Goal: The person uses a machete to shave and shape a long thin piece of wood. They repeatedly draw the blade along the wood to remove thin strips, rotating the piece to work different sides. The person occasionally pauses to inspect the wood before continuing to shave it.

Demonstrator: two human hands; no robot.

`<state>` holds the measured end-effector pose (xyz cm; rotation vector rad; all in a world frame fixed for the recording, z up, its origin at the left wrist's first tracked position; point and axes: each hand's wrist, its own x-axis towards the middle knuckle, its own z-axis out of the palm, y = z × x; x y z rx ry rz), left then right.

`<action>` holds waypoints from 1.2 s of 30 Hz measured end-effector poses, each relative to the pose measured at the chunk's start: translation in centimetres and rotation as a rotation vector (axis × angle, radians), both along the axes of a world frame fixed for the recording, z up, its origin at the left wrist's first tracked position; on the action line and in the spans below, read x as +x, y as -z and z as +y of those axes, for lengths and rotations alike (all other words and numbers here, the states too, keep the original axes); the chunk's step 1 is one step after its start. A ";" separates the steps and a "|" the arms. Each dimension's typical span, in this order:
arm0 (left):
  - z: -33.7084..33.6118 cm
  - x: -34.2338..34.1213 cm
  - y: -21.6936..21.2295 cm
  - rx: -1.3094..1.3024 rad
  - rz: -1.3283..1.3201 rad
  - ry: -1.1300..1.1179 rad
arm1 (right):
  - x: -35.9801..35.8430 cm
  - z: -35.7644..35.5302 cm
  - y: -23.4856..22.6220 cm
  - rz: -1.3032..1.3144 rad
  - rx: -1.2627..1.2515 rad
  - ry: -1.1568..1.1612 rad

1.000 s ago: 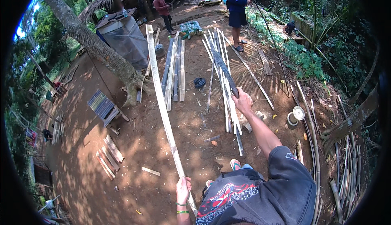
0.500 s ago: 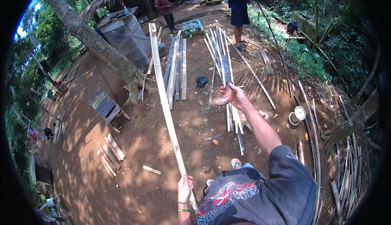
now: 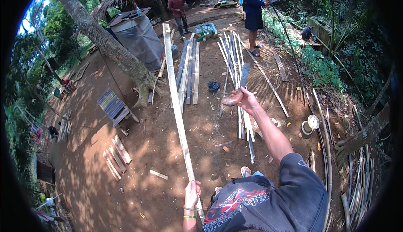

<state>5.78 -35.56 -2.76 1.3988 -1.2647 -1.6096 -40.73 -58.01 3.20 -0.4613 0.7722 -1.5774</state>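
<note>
Gripping the long pale bamboo strip (image 3: 178, 118) low down in a closed left hand (image 3: 192, 194), slanting it up over the dirt (image 3: 142, 152). Clasping a dark-bladed knife (image 3: 244, 76) by its curved brown handle (image 3: 230, 101) in the right hand (image 3: 248, 101), well apart from the strip. Probably readying for cutting; calls next, seemingly, for bringing knife to strip.

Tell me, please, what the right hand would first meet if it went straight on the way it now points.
Its held knife aside, the right hand would probably meet the bamboo strips lying ahead; depth is unclear.
</note>
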 end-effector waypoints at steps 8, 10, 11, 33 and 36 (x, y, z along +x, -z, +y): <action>0.5 0.7 -1.0 -0.003 0.032 -0.047 | 1.9 -0.4 -1.4 -0.017 0.014 -0.043; 0.7 0.9 -1.8 0.003 0.049 -0.061 | 2.1 -0.7 -1.0 0.022 -0.023 -0.070; 0.7 1.1 -1.8 0.004 0.057 -0.069 | 2.1 -1.0 -0.6 0.033 -0.026 -0.082; 0.7 2.7 -2.7 0.038 0.079 -0.110 | 4.8 -2.7 -1.1 0.287 -0.061 -0.200; 0.8 2.4 -2.8 0.034 0.074 -0.103 | 4.5 -2.5 -1.5 0.327 -0.057 -0.206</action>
